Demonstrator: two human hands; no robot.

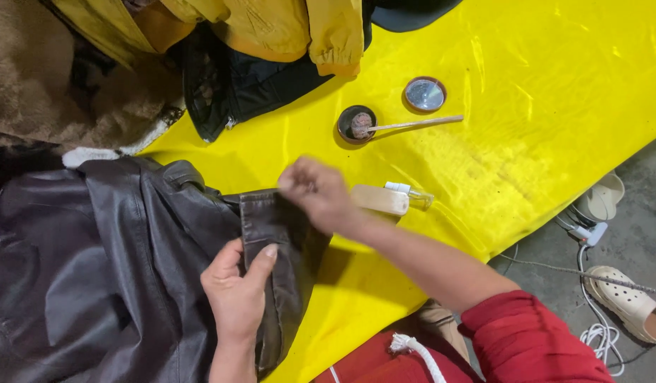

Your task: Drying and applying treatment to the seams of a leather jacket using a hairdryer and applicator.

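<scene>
Leather, dark brown, makes up the jacket spread over the left half of a yellow sheet, and the part under work is its cuff end, a sleeve strip whose long axis runs roughly up and down the head view. The left hand pins this strip from below, thumb on top and fingers closed narrow on the leather near its lower stretch. The right hand lies at the strip's upper corner, coming in from the right across the sheet; its fingers are bunched tight, apparently on the leather edge or on something small, though which cannot be told. Both hands touch the cuff; the right is the nearer to its top edge, the left to its middle. Just beyond the right hand, touching the sheet, lie a wooden-backed brush and a small clear bottle. Further up stand an open round tin with a stick applicator resting in it, and its lid beside. Yellow and black garments lie at the top.
</scene>
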